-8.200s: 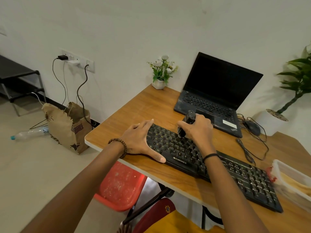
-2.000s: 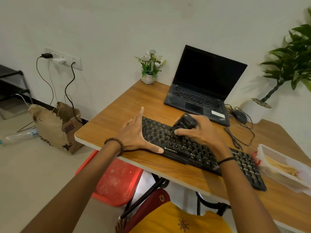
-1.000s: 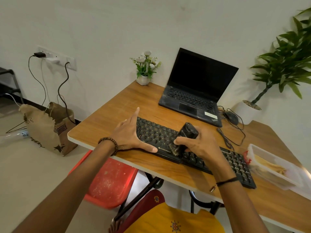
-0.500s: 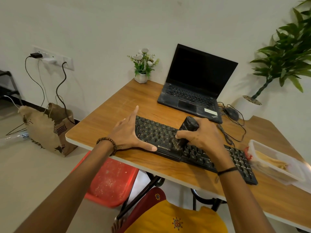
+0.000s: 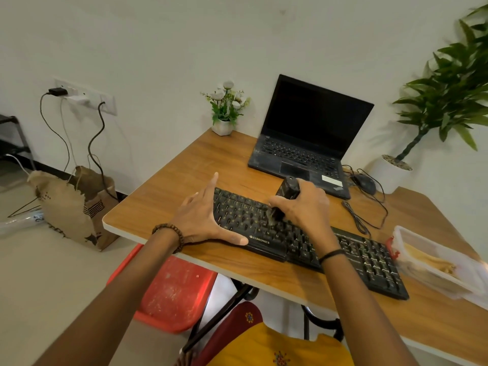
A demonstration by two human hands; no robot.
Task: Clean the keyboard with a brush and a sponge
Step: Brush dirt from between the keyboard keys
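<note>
A black keyboard [image 5: 369, 260] lies along the front of the wooden desk [image 5: 184, 175]. My left hand [image 5: 200, 220] rests flat against the keyboard's left end, fingers straight and thumb stretched along its front edge. My right hand [image 5: 303, 207] grips a dark brush [image 5: 287, 191] by its handle. The bristles touch the keys in the left-middle of the keyboard. No sponge can be made out.
An open black laptop [image 5: 303, 143] stands behind the keyboard, with a mouse [image 5: 365, 182] and cables to its right. A clear plastic container [image 5: 435, 262] sits at the keyboard's right end. A small flower pot [image 5: 224, 122] stands at the back; a red stool [image 5: 174, 291] is under the desk.
My right hand has swept the brush back and forth over the left-middle keys, tilting it between strokes. My left hand has stayed at the keyboard's left end.
</note>
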